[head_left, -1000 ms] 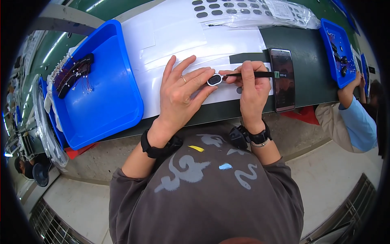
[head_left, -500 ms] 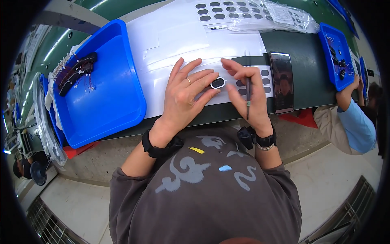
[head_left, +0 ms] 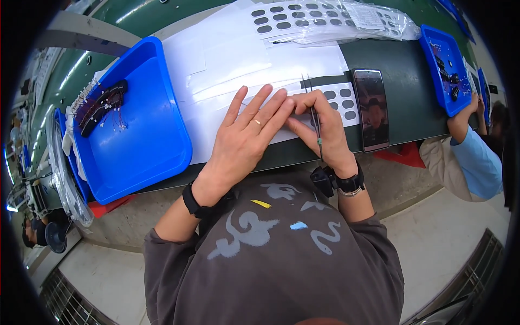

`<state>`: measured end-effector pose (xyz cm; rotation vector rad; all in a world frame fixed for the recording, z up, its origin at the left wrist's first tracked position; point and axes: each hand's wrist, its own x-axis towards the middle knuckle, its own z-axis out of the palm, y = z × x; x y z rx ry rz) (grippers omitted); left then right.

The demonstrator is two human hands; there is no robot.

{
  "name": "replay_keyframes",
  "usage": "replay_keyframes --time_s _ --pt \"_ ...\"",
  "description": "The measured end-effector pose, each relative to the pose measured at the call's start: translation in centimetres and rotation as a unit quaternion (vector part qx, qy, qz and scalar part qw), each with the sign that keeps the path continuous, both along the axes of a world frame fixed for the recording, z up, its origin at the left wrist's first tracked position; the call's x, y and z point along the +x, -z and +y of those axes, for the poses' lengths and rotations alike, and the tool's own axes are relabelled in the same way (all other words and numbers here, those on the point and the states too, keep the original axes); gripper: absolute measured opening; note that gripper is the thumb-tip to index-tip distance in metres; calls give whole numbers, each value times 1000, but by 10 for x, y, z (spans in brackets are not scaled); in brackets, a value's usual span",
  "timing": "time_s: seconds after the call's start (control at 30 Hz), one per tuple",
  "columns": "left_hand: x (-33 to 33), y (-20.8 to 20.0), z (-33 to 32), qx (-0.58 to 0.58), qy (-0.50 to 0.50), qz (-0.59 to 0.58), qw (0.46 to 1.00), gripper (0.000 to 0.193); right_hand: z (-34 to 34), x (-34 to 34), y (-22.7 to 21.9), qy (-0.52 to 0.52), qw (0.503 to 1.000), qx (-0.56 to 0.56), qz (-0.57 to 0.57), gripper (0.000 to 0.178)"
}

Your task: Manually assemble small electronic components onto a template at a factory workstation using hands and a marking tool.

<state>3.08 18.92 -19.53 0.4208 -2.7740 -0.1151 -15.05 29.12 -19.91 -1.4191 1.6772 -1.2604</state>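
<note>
My left hand (head_left: 241,143) is palm down over the white sheets, fingers long and its thumb tucked out of sight. Its fingertips meet the bent thumb and index finger of my right hand (head_left: 329,130). The small black oval part with a white rim, seen in the left fingers earlier, is now hidden behind the hands. A pair of thin dark tweezers (head_left: 316,122) lies along my right hand, tips pointing away from me. Just right of them is a white sheet of dark oval stickers (head_left: 340,99), partly covered by the hand.
At left stands a blue tray (head_left: 146,130) with a bundle of black parts and thin wires (head_left: 103,105). A phone (head_left: 371,111) lies to the right. Bagged sticker sheets (head_left: 325,27) are at the back. A co-worker's hand (head_left: 462,116) is by another blue tray (head_left: 428,51).
My hands have come together and their fingertips now meet. The left hand has rolled palm down, hiding the oval part. The tweezers have shifted left with the right hand.
</note>
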Motion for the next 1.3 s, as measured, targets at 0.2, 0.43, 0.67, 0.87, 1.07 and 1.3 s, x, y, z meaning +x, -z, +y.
replay_keyframes --time_s 0.2,0.43,0.67,0.87,1.07,1.3 --pt "18 -26 -8 28 -24 80 996 42 1 7 1 -5 999 -36 -3 25" --pt "-15 -84 -154 -138 -142 -69 978 21 1 0 6 -27 999 -35 -16 25" --pt "-43 -73 -191 -137 -200 -15 970 32 -2 3 0 -25 998 -50 -19 22" --pt "-28 -48 -13 143 -62 105 982 33 20 -14 3 140 953 -112 -246 22" --pt "-17 4 9 225 -114 142 957 31 35 -9 -8 176 969 -26 -172 17" --pt "-32 1 12 257 -83 136 953 30 48 -2 8 223 943 -55 -242 10"
